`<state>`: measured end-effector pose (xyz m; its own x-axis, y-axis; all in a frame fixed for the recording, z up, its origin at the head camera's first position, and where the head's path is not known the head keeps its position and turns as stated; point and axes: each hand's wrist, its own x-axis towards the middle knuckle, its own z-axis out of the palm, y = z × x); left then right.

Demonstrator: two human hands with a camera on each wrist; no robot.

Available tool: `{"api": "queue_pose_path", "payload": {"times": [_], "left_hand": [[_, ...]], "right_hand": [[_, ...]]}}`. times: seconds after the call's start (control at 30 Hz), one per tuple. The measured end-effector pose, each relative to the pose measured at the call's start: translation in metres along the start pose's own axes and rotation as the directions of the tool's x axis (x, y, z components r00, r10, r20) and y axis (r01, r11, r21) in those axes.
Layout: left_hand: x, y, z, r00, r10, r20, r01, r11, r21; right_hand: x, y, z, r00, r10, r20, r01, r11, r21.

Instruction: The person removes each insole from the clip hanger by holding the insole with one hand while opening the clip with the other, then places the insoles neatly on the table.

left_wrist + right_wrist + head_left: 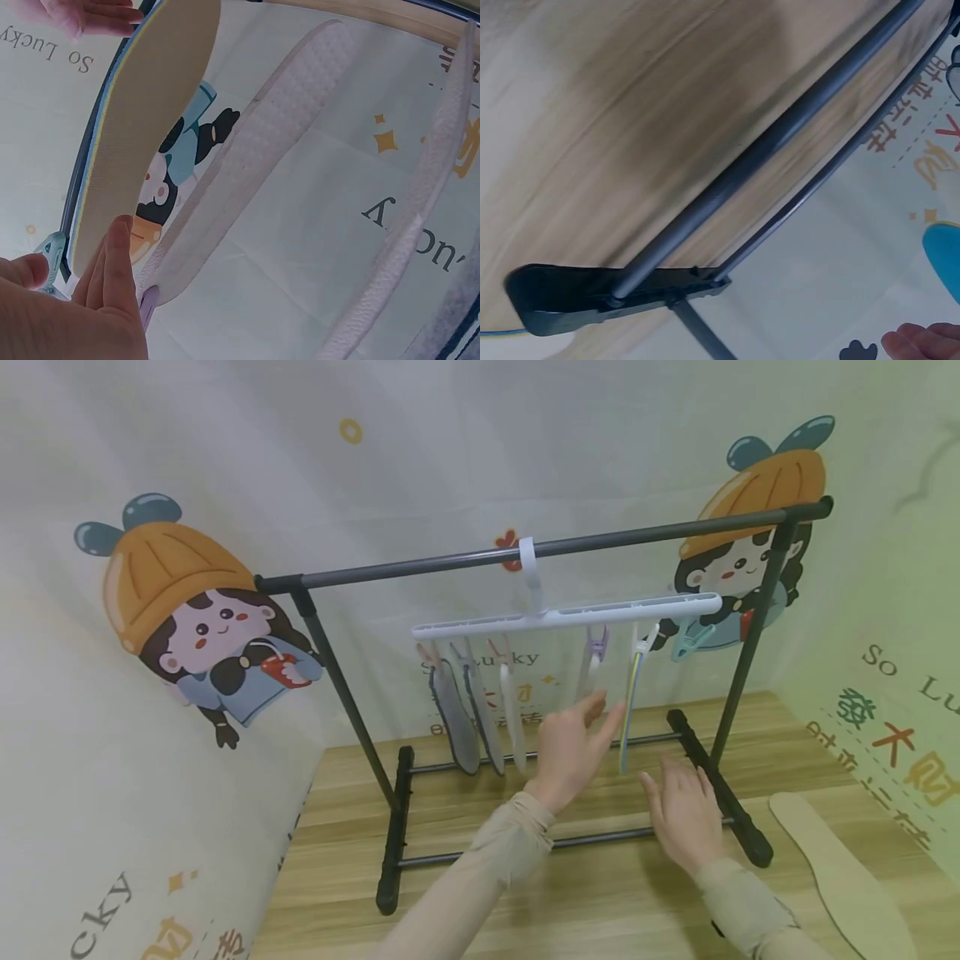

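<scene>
A tan insole (pixel 150 127) with a blue and yellow edge hangs from a white clip (pixel 642 643) on the white hanger (pixel 630 610). My left hand (pixel 573 743) is beside it, thumb and fingers apart; in the left wrist view the fingers (pixel 116 259) lie near its clipped end, and contact is unclear. My right hand (pixel 686 814) is low to the right of that insole, fingers extended, holding nothing. In the right wrist view only its fingertips (pixel 926 341) show, near a blue surface (pixel 945 255). A white insole (pixel 255 150) hangs from a purple clip (pixel 597 643).
Grey insoles (pixel 453 718) and a pale one (pixel 513 718) hang further left. A teal clip (pixel 692 642) at the right holds nothing. The hanger hooks over the black rack's top bar (pixel 420 567). A beige insole (pixel 840 868) lies on the wooden table (pixel 330 860).
</scene>
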<state>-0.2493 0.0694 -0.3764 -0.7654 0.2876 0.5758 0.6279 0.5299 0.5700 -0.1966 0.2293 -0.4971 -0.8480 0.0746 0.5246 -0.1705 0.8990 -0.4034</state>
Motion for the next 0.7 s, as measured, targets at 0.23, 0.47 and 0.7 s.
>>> {"api": "queue_pose_path", "payload": {"times": [0.23,0.47,0.7], "left_hand": [[0.006,0.000,-0.001,1.000,0.005,-0.006,-0.005,1.000,-0.004],[0.015,0.007,0.000,1.000,-0.007,0.011,0.007,1.000,-0.007],[0.025,0.013,0.000,0.998,-0.056,0.038,0.056,0.998,-0.011]], "right_hand": [[0.007,-0.011,0.005,1.000,-0.014,-0.016,0.014,1.000,0.015],[0.015,-0.011,0.006,0.997,-0.071,-0.041,0.072,0.997,0.008],[0.018,-0.016,0.005,0.997,-0.071,-0.028,0.070,0.997,-0.018]]}}
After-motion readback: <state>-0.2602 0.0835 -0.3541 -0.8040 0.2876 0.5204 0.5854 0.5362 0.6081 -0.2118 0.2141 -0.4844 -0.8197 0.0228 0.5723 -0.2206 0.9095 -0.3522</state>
